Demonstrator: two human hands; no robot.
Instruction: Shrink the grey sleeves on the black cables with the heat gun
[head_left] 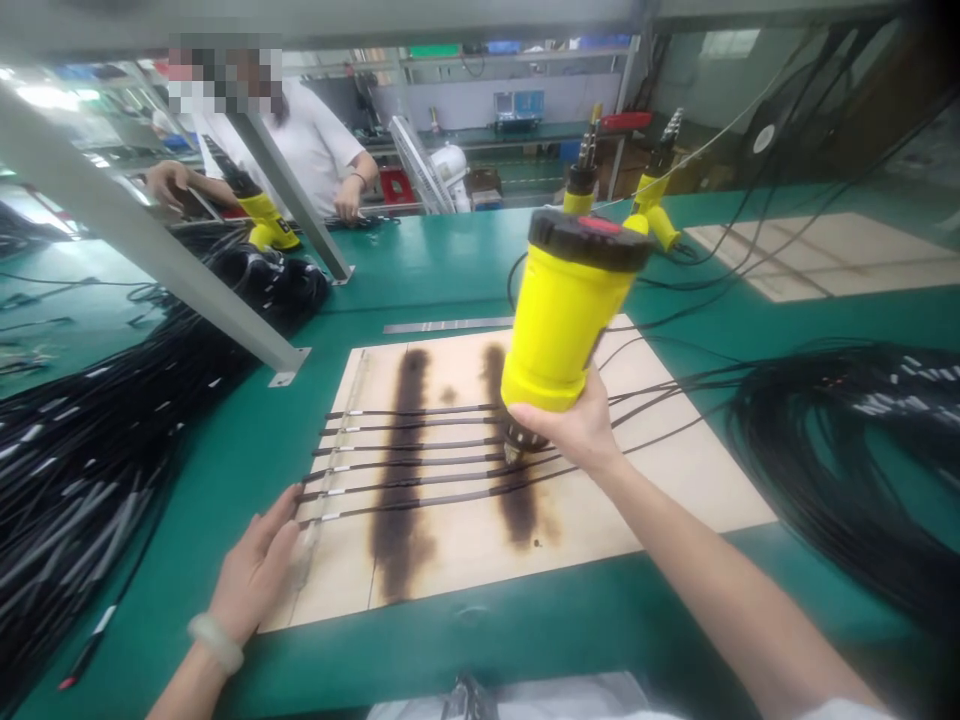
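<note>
A yellow heat gun (562, 320) with a black end cap is in my right hand (577, 425), its nozzle pointing down just over the black cables (450, 460). Several of these cables lie side by side across a wooden board (465, 550) that has two dark scorched bands. My left hand (259, 565) rests at the board's left edge, fingertips by the cable ends; its fingers are close together, and whether they pinch a cable end is too small to tell.
Bundled black cables (135, 400) lie left, coiled ones (840, 450) right. Metal posts (150, 230) rise at the left. More yellow heat guns (652, 205) and a second board (832, 255) are at the back. A person (307, 150) works across the green table (420, 260).
</note>
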